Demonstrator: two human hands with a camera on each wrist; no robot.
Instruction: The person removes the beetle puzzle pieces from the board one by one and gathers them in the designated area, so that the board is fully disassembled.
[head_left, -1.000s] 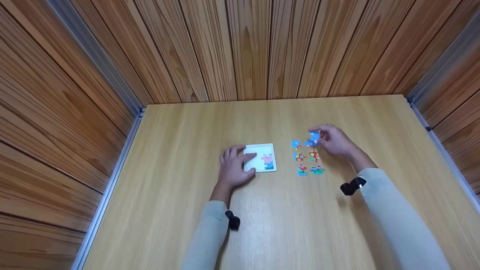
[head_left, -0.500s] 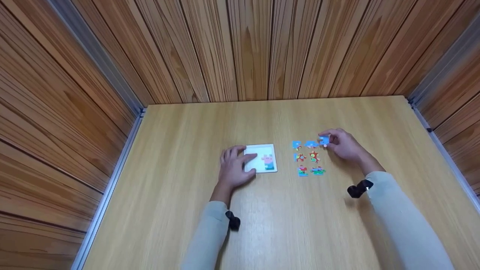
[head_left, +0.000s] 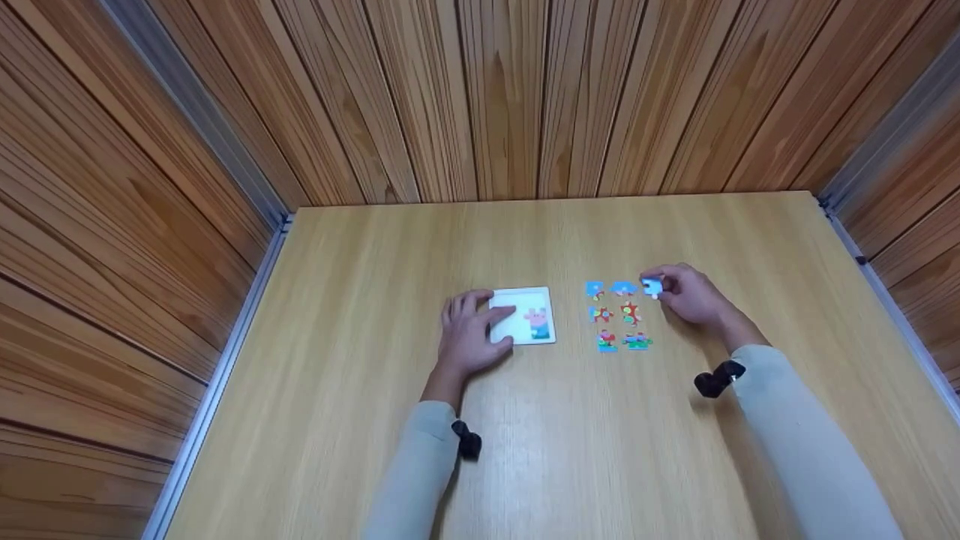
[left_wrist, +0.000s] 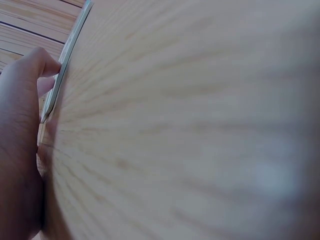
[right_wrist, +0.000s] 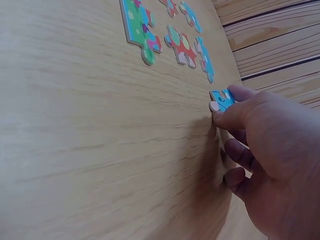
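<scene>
My left hand (head_left: 469,337) holds the left side of a square white puzzle tray (head_left: 512,328), thumb at its near edge and a finger lying across its surface. A pink-and-blue pig puzzle piece lies in the tray's right part. In the left wrist view, the thumb touches the tray's rim (left_wrist: 75,37). My right hand (head_left: 690,295) pinches a blue puzzle piece (head_left: 652,286) between thumb and index finger. That piece (right_wrist: 222,99) is low over the table, at the right end of the back row; whether it touches the wood I cannot tell.
Loose pieces lie in rows right of the tray: blue ones (head_left: 622,288) at the back, a red-and-green one (head_left: 630,313) in the middle, a green-and-blue one (head_left: 637,341) in front. Wooden panels (head_left: 510,97) wall the table (head_left: 337,337) behind and at both sides.
My right hand has moved right and toward me, carrying its blue piece from above the back row to that row's right end, and turning it. The left hand stays on the tray.
</scene>
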